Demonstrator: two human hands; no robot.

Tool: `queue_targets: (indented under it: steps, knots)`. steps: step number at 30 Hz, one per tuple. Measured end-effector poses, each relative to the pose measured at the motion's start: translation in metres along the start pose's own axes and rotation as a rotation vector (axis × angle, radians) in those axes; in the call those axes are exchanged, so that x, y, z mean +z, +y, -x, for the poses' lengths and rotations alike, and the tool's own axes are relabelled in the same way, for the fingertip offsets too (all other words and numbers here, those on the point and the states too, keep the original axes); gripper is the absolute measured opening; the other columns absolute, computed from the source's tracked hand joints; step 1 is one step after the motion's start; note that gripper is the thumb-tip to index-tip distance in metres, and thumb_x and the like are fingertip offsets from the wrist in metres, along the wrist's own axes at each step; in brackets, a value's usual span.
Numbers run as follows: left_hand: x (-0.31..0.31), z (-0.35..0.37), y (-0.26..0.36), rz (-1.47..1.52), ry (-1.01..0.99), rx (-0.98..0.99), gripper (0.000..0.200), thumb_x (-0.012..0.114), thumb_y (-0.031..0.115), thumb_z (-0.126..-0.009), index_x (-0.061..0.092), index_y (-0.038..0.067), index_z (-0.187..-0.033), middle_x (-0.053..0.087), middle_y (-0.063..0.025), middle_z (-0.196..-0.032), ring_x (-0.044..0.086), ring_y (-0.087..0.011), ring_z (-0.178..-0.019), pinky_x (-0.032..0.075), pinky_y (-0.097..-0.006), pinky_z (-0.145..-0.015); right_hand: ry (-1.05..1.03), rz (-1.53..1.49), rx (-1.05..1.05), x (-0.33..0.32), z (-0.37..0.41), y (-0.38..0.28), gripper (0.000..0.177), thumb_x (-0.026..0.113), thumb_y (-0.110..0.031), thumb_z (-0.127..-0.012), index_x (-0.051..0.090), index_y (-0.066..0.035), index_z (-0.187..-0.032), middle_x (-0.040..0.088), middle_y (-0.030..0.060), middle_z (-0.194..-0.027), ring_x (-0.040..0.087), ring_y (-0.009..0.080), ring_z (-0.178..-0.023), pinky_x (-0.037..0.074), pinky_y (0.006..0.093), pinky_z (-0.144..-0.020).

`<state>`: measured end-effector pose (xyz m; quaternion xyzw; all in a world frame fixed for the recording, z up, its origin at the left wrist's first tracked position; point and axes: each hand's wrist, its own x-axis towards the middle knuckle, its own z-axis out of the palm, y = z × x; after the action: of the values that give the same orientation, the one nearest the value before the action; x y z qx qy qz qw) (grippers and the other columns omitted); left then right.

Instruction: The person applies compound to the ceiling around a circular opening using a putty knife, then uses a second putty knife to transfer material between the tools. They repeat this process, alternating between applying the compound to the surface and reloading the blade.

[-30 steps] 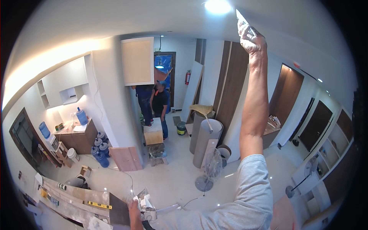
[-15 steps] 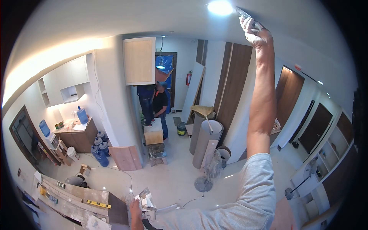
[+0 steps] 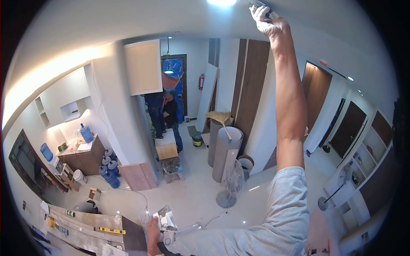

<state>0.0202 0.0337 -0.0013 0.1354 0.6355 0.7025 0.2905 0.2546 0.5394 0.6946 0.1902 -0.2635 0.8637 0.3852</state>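
Note:
My right hand (image 3: 268,21), smeared with white, is raised to the ceiling beside a bright round light (image 3: 221,1). Its fingers are wrapped around a putty knife (image 3: 259,4), whose blade lies close to the ceiling; the top of the frame partly cuts it off. Low in the view, my left hand (image 3: 153,229) grips a flat metal board (image 3: 163,210) carrying lumps of white putty (image 3: 168,219). A dark band circles the left wrist.
A cluttered workbench (image 3: 85,224) with a yellow level (image 3: 112,230) stands lower left. A standing fan (image 3: 226,198) and grey rolls (image 3: 226,153) are ahead. Farther back, one person (image 3: 154,113) stands on a wooden bench (image 3: 166,151), with another person (image 3: 171,113) beside it.
The view has shifted slightly, and the ceiling light now sits farther left and higher. My right hand with the putty knife appears farther left and nearer the top edge. The left hand keeps its hold.

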Motion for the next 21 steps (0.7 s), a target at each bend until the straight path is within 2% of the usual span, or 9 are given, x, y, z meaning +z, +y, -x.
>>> queue_targets:
  steps: [5,7,10,12,15,16,18,19,21]
  knots:
    - [0.014,0.007,0.015,0.144,-0.023,-0.057,0.039,0.050,0.020,-0.096,0.054,-0.006,-0.124,0.063,-0.0109,-0.112,0.056,-0.0194,-0.103,0.042,-0.0304,-0.092,0.003,-0.296,0.100,-0.011,0.015,-0.100,0.043,0.049,-0.010,-0.093,0.038,0.017,-0.125,0.054,0.0249,-0.103,0.060,0.0192,-0.066,0.057,0.0250,-0.054]
    - [0.005,0.000,0.004,0.149,-0.018,-0.067,0.041,0.050,0.021,-0.095,0.052,-0.006,-0.126,0.062,-0.0117,-0.114,0.056,-0.0203,-0.105,0.041,-0.0306,-0.094,-0.011,-0.299,0.073,-0.016,0.028,-0.137,0.043,0.049,-0.010,-0.093,0.039,0.016,-0.125,0.055,0.0246,-0.102,0.060,0.0188,-0.065,0.057,0.0247,-0.053]
    - [-0.014,-0.014,-0.021,0.003,-0.005,-0.013,0.044,0.051,0.022,-0.095,0.051,-0.007,-0.128,0.061,-0.0133,-0.116,0.055,-0.0211,-0.108,0.039,-0.0310,-0.097,-0.086,-0.101,-0.112,-0.033,0.063,-0.167,0.034,0.041,-0.013,-0.094,0.044,0.015,-0.113,0.058,0.0182,-0.083,0.061,0.0208,-0.061,0.056,0.0249,-0.050]
    - [-0.015,-0.014,-0.021,-0.038,0.027,-0.035,0.045,0.051,0.022,-0.095,0.051,-0.008,-0.129,0.061,-0.0148,-0.119,0.054,-0.0224,-0.111,0.038,-0.0315,-0.098,-0.110,0.151,-0.508,-0.060,0.069,-0.166,0.031,0.041,-0.013,-0.094,0.045,0.013,-0.110,0.057,0.0148,-0.077,0.062,0.0225,-0.061,0.057,0.0248,-0.051]
    - [-0.003,0.001,0.007,-0.138,0.048,-0.037,0.047,0.052,0.023,-0.095,0.050,-0.009,-0.129,0.059,-0.0168,-0.122,0.053,-0.0242,-0.114,0.037,-0.0321,-0.100,0.096,0.294,-0.781,-0.106,0.039,-0.128,0.030,0.045,-0.014,-0.094,0.047,0.008,-0.114,0.059,0.0195,-0.093,0.064,0.0295,-0.071,0.061,0.0374,-0.061]
    - [0.001,0.003,0.015,-0.179,0.053,-0.030,0.048,0.052,0.024,-0.095,0.050,-0.009,-0.129,0.059,-0.0175,-0.123,0.052,-0.0247,-0.115,0.036,-0.0323,-0.101,0.149,0.437,-0.845,-0.109,0.025,-0.099,0.030,0.046,-0.015,-0.094,0.047,0.006,-0.116,0.059,0.0207,-0.099,0.065,0.0321,-0.077,0.062,0.0427,-0.064]
    - [-0.004,-0.003,0.002,-0.086,0.014,-0.060,0.051,0.052,0.026,-0.094,0.048,-0.010,-0.130,0.057,-0.0186,-0.127,0.051,-0.0256,-0.118,0.035,-0.0328,-0.102,0.227,0.500,-0.871,-0.087,0.020,-0.029,0.026,0.048,-0.012,-0.095,0.047,0.004,-0.115,0.055,0.0233,-0.109,0.062,0.0344,-0.090,0.060,0.0452,-0.072]
    - [-0.006,-0.006,-0.003,-0.039,-0.004,-0.074,0.052,0.052,0.027,-0.094,0.048,-0.010,-0.131,0.055,-0.0192,-0.128,0.050,-0.0260,-0.120,0.035,-0.0330,-0.103,0.212,0.541,-0.864,-0.082,0.012,-0.009,0.027,0.048,-0.013,-0.095,0.045,0.003,-0.117,0.054,0.0234,-0.112,0.061,0.0356,-0.092,0.060,0.0467,-0.073]
    - [-0.009,-0.009,-0.014,-0.106,0.044,0.014,0.038,0.050,0.022,-0.094,0.055,-0.004,-0.121,0.060,-0.0129,-0.114,0.056,-0.0205,-0.103,0.043,-0.0321,-0.088,0.188,0.557,-0.830,-0.074,0.001,0.012,0.028,0.048,-0.015,-0.096,0.044,0.002,-0.118,0.051,0.0237,-0.116,0.060,0.0376,-0.095,0.059,0.0488,-0.075]
